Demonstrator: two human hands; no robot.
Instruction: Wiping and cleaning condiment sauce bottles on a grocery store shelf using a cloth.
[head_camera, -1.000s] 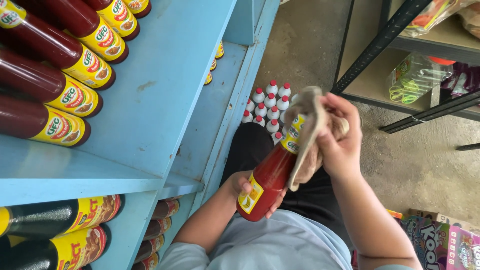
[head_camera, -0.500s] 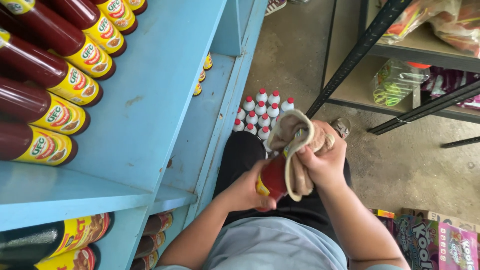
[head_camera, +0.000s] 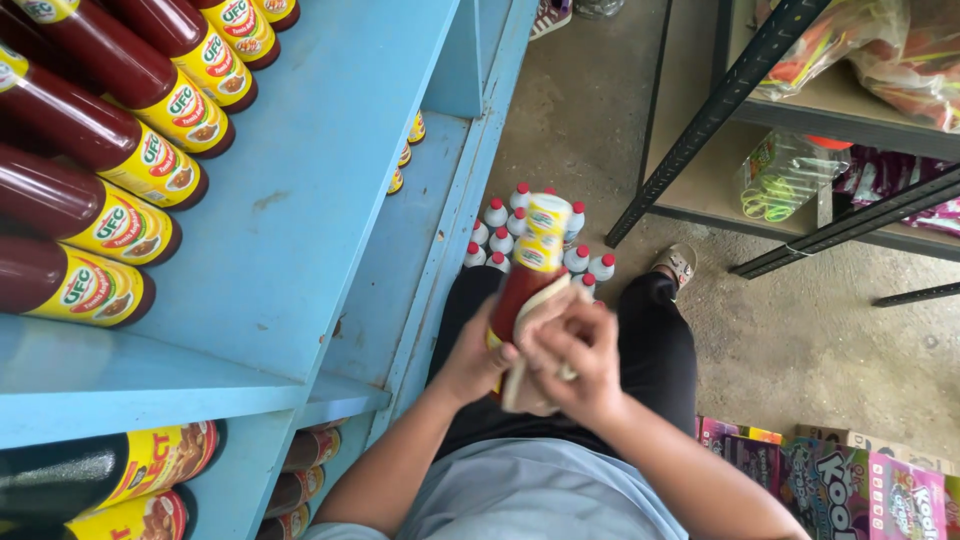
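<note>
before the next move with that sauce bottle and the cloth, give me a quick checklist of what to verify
1. Left hand grips the lower part of the red sauce bottle: ok.
2. Right hand presses the beige cloth against the bottle: ok.
3. Bottle cap on: ok, it shows a white cap and nothing spills.
4. Free room on the blue shelf beside the lying sauce bottles: ok, bare board shows.
5. Small red-capped bottles on the floor stand upright below the held bottle: ok, but close under it.
6. Bottle surface wiped clean: cannot tell, hands and cloth cover much of it.
</note>
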